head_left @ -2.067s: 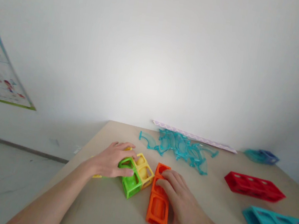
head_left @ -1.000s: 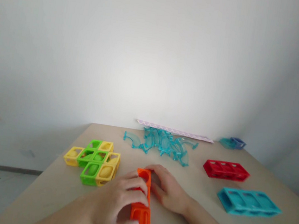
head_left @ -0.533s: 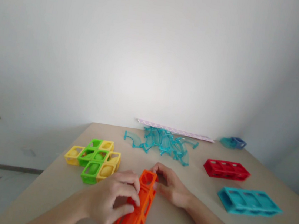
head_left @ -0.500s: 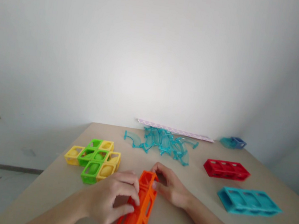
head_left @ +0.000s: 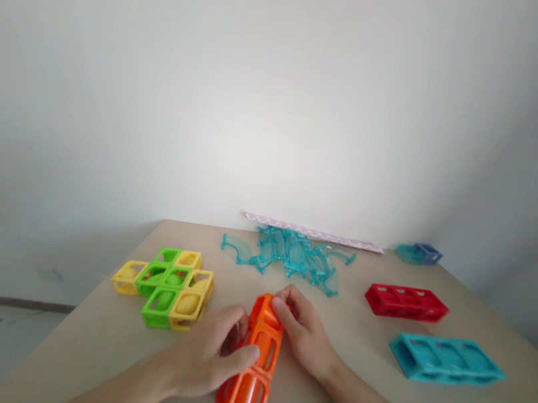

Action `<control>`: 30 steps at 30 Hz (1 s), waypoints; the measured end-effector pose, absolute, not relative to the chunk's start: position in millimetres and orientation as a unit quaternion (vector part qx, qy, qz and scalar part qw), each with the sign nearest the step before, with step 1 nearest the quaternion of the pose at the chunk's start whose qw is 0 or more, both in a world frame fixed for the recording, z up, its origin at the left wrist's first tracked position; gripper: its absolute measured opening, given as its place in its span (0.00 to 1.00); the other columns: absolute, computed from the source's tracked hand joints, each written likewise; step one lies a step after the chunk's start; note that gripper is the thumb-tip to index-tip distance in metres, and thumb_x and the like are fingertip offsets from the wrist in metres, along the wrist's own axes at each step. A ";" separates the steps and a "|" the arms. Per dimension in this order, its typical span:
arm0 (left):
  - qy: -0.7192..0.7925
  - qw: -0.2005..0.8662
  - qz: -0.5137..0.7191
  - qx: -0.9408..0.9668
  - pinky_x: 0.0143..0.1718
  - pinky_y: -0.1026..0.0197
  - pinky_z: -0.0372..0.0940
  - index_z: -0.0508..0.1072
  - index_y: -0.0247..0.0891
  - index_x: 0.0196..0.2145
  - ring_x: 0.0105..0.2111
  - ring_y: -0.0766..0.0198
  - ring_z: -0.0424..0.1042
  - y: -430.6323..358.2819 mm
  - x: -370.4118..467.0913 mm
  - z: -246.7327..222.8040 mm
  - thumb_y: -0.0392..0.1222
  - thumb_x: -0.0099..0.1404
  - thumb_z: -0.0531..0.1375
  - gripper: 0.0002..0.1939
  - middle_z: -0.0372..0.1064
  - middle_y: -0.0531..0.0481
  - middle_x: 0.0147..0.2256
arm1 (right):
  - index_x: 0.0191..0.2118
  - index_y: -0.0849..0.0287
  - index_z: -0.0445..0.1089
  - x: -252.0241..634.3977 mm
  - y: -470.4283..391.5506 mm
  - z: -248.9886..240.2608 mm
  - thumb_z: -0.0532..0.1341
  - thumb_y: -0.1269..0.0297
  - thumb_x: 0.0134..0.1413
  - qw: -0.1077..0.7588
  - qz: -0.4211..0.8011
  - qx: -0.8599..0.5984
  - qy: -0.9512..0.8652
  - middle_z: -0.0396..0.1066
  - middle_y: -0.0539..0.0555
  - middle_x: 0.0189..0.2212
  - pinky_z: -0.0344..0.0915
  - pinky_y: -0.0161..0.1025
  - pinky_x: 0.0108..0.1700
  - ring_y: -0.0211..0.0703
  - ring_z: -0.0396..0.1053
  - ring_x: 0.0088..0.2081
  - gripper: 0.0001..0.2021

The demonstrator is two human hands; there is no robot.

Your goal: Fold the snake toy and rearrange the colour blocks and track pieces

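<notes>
An orange bar of three joined hollow plastic blocks (head_left: 255, 378) is between my two hands, its long side running away from me. My left hand (head_left: 219, 352) grips its left side around the middle, with the thumb lying over the top. At the far end, my right hand (head_left: 302, 334) pinches the bar, thumb on top and fingers behind. Left of my left hand lies a flat cluster of green blocks (head_left: 162, 300) and yellow blocks (head_left: 187, 304), joined together.
Translucent teal curved pieces (head_left: 292, 252) lie heaped near the wall, before a patterned pale strip (head_left: 315, 233). On the right are a red block bar (head_left: 405, 304) and a teal block bar (head_left: 447, 361). A dark blue block (head_left: 427, 255) stands at the table's back right.
The orange bar has rolled so another face shows on top, and it has moved slightly away from me. My left thumb now lies across it; my right thumb has moved onto its far end.
</notes>
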State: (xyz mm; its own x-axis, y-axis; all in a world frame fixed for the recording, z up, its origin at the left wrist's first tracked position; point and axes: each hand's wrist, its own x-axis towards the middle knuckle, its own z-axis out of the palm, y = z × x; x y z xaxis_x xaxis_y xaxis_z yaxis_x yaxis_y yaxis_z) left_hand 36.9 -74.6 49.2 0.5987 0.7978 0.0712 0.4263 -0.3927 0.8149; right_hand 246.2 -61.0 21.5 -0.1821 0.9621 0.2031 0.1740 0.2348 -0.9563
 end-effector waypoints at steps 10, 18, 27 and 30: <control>0.371 0.591 0.294 0.653 0.23 0.68 0.52 0.56 0.39 0.29 0.21 0.72 0.59 -69.7 45.9 27.3 0.50 0.61 0.61 0.17 0.59 0.59 0.23 | 0.31 0.58 0.60 245.0 -58.9 19.1 0.58 0.45 0.56 0.474 0.527 -0.353 -0.610 0.67 0.51 0.29 0.60 0.37 0.34 0.39 0.62 0.30 0.19; 0.290 0.677 0.292 0.610 0.40 0.61 0.61 0.66 0.36 0.46 0.39 0.62 0.67 -69.3 40.8 35.5 0.49 0.61 0.62 0.20 0.67 0.48 0.40 | 0.33 0.56 0.60 249.3 -57.1 22.6 0.62 0.48 0.53 0.546 0.537 -0.297 -0.570 0.67 0.58 0.48 0.65 0.44 0.44 0.48 0.68 0.44 0.17; 0.286 0.700 0.277 0.593 0.34 0.65 0.60 0.72 0.32 0.43 0.32 0.66 0.67 -68.2 44.2 34.8 0.49 0.59 0.64 0.19 0.70 0.49 0.34 | 0.27 0.57 0.58 248.9 -59.1 29.8 0.65 0.51 0.51 0.514 0.536 -0.299 -0.600 0.67 0.52 0.34 0.62 0.38 0.38 0.40 0.65 0.35 0.18; 0.334 0.650 0.283 0.622 0.33 0.64 0.60 0.73 0.32 0.43 0.33 0.64 0.67 -69.0 45.6 32.7 0.50 0.58 0.64 0.20 0.70 0.48 0.34 | 0.26 0.56 0.55 243.6 -62.8 29.0 0.65 0.51 0.51 0.498 0.528 -0.352 -0.591 0.61 0.47 0.25 0.58 0.35 0.32 0.36 0.59 0.28 0.20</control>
